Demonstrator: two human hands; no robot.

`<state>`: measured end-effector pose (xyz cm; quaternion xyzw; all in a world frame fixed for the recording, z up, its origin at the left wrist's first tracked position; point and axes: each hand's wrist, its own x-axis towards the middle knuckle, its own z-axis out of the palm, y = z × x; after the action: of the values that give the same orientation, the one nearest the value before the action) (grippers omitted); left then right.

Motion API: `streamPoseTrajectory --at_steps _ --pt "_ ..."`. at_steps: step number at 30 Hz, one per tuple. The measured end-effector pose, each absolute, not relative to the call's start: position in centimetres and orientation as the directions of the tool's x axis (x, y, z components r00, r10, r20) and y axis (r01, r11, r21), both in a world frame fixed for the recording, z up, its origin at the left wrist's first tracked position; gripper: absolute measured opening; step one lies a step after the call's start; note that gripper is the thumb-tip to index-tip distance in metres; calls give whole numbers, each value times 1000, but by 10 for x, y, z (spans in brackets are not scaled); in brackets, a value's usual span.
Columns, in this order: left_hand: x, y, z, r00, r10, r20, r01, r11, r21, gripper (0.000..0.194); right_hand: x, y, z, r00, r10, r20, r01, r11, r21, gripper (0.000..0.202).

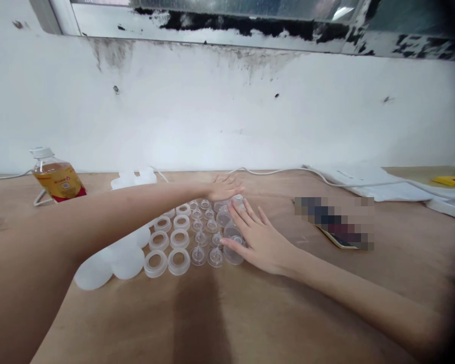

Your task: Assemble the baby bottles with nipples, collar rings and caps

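Taking the rows of clear teats [200, 238] on the worktop [136, 323] as centre, white rings [172, 241] sit at nine o'clock, white containers [128, 262] beyond them, clear covers [232, 257] at three. The right hand [261, 236], fingers spread, lies against the covers. The left hand [226, 189], fingers extended, reaches one o'clock; whether it touches anything, I cannot tell.

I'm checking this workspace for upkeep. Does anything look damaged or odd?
Yes: the window frame has ragged dark patches, as if its white coating peeled, and grey stains mark the wall below. The translucent rings look neatly lined up.
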<state>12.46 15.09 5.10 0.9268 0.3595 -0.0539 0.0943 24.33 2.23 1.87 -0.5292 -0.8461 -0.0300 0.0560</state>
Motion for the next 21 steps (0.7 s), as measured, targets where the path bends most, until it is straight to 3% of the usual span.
streamPoseTrajectory --at_steps 4,6,9,13,16,21 --pt "117 129 103 695 718 -43 718 -688 104 59 245 13 34 -481 826 293 873 484 67 78" --pt "102 102 128 682 730 44 730 -683 24 59 244 1 43 -514 761 396 847 522 97 73" --pt "65 43 134 747 638 189 664 -734 -142 56 241 -20 45 -604 652 458 767 632 111 62" --pt "8 -43 83 818 488 303 538 -836 -106 53 236 -42 22 -748 553 366 619 780 86 58" --pt "-23 -77 42 876 441 194 453 -892 -15 63 229 -50 7 -837 489 247 501 865 -14 57" --pt "-42 -76 14 860 509 17 500 -850 166 71 217 -55 7 -889 458 28 440 868 -229 60"
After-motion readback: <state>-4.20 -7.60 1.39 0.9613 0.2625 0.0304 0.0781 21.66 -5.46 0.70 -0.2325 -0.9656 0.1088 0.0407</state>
